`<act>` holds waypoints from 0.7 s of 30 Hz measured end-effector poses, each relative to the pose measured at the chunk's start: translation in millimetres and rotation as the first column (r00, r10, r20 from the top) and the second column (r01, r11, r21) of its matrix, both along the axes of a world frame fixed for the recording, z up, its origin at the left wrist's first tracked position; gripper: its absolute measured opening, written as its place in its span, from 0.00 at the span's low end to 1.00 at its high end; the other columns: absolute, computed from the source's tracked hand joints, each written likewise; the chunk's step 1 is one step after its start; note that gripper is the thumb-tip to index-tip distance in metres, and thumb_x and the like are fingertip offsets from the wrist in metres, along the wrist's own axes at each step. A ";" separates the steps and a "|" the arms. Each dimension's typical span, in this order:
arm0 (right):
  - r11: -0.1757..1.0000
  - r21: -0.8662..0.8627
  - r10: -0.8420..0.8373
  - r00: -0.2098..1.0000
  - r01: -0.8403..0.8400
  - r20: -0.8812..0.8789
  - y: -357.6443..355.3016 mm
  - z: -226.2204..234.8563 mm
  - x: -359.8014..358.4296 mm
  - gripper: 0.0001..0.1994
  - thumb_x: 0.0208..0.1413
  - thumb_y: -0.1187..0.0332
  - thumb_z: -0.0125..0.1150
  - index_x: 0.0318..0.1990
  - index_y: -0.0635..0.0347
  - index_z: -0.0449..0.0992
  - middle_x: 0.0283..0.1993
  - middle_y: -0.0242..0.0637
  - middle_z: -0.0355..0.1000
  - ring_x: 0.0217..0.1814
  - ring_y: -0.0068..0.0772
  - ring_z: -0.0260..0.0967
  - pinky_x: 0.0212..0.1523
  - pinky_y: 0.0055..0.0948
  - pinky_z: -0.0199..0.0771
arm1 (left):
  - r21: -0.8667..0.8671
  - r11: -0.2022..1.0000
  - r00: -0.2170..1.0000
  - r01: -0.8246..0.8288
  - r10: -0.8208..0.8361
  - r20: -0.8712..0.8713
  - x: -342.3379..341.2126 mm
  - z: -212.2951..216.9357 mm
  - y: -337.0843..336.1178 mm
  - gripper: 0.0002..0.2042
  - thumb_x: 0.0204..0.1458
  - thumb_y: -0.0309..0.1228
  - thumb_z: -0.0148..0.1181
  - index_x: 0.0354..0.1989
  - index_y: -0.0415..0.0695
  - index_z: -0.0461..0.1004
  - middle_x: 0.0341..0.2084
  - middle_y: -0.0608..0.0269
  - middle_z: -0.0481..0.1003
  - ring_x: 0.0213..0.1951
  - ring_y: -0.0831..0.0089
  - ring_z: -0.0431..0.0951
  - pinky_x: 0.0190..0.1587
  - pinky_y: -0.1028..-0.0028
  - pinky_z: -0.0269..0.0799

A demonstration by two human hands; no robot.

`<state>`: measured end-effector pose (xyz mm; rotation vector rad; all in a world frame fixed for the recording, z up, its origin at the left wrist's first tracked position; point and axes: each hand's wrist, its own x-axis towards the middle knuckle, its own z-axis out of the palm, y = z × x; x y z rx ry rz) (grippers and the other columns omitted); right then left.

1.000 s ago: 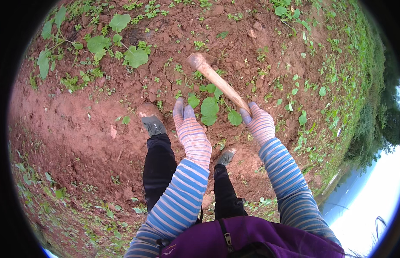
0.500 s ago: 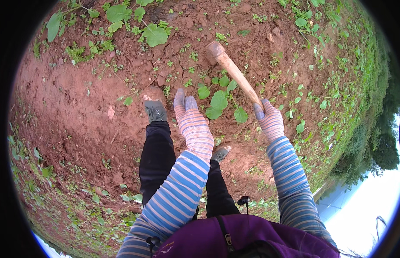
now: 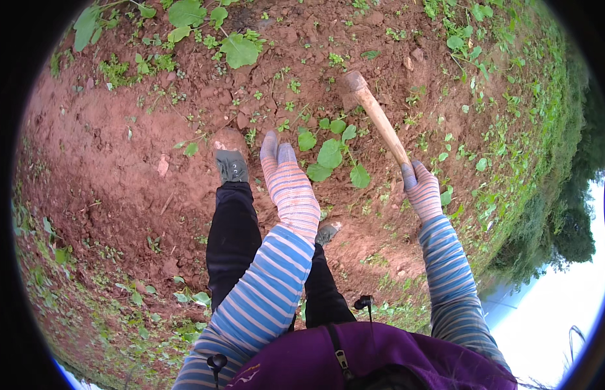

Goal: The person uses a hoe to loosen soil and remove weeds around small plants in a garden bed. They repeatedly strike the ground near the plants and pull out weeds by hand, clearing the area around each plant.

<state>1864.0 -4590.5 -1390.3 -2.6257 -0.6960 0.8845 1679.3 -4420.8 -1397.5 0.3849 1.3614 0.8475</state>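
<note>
My right hand [image 3: 423,188], in a striped knit glove, is wrapped round the end of a short-handled hoe [image 3: 387,130]. The pale wooden handle slants up and left, away from me. Its muddy head lies over the soil, and the blade is hard to tell from the earth. My left hand [image 3: 282,172], gloved alike, reaches down over the ground with fingers stretched and slightly apart, and nothing shows in it. Just right of it grows a young broad-leaved plant [image 3: 330,154], between that hand and the hoe.
My left shoe [image 3: 231,167] stands on the reddish soil beside the left hand, the right shoe [image 3: 327,233] farther back. More broad-leaved plants [image 3: 239,51] grow at the far left, with small weeds scattered about. A green bank with bushes [image 3: 550,221] lies at the right.
My right hand has moved right and slightly nearer to me, carrying the hoe with it, so the head sits farther from the young plant. The left hand has hardly moved.
</note>
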 end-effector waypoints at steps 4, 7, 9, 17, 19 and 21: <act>0.992 0.122 0.020 0.999 -0.024 0.036 -6.9 8.9 -1.6 0.17 0.63 0.54 0.55 0.41 0.61 0.73 0.20 0.44 0.67 0.21 0.42 0.65 0.25 0.37 0.66 | 0.010 0.999 0.997 0.052 -0.052 -0.049 -0.6 -0.2 -2.1 0.21 0.63 0.24 0.49 0.65 0.42 0.62 0.58 0.63 0.65 0.56 0.75 0.63 0.61 0.77 0.56; 0.982 0.188 -0.020 0.996 0.036 -0.085 -0.6 3.9 0.2 0.17 0.63 0.54 0.55 0.41 0.61 0.73 0.20 0.41 0.66 0.21 0.41 0.64 0.25 0.36 0.66 | 0.020 0.998 0.998 0.054 -0.053 -0.036 1.7 -2.5 -4.8 0.21 0.63 0.24 0.50 0.65 0.43 0.62 0.58 0.64 0.65 0.56 0.76 0.64 0.61 0.76 0.57; 0.984 0.177 0.046 0.992 -0.025 -0.119 -0.1 0.7 7.8 0.18 0.63 0.53 0.55 0.42 0.61 0.74 0.21 0.44 0.70 0.23 0.47 0.68 0.27 0.39 0.68 | 0.008 0.998 0.997 0.063 -0.062 -0.042 3.0 -3.9 -7.6 0.21 0.63 0.24 0.50 0.64 0.43 0.62 0.58 0.64 0.65 0.56 0.77 0.64 0.61 0.77 0.57; 0.997 0.072 0.017 1.000 -0.015 -0.016 -22.1 19.3 12.5 0.17 0.63 0.54 0.56 0.40 0.62 0.74 0.21 0.40 0.68 0.21 0.36 0.64 0.26 0.35 0.65 | 0.013 0.999 0.998 0.034 -0.033 -0.053 -5.0 -6.9 -1.8 0.20 0.63 0.24 0.49 0.64 0.42 0.62 0.58 0.63 0.65 0.56 0.77 0.63 0.63 0.76 0.54; 0.973 0.229 -0.007 0.996 0.027 -0.085 -4.8 11.8 -5.7 0.16 0.63 0.55 0.56 0.39 0.62 0.74 0.20 0.36 0.65 0.21 0.28 0.58 0.25 0.32 0.63 | 0.036 0.999 0.998 0.022 -0.020 -0.052 -4.5 -8.1 -1.7 0.21 0.63 0.25 0.50 0.64 0.42 0.62 0.58 0.63 0.65 0.56 0.76 0.63 0.63 0.76 0.53; 0.947 0.319 0.034 0.982 0.028 -0.187 19.9 -2.4 -23.3 0.16 0.63 0.55 0.55 0.38 0.62 0.72 0.21 0.35 0.63 0.23 0.25 0.57 0.26 0.31 0.63 | 0.059 0.998 0.997 0.023 -0.019 -0.071 -3.0 -8.9 -2.8 0.21 0.63 0.25 0.50 0.64 0.42 0.62 0.58 0.62 0.65 0.56 0.75 0.63 0.63 0.76 0.53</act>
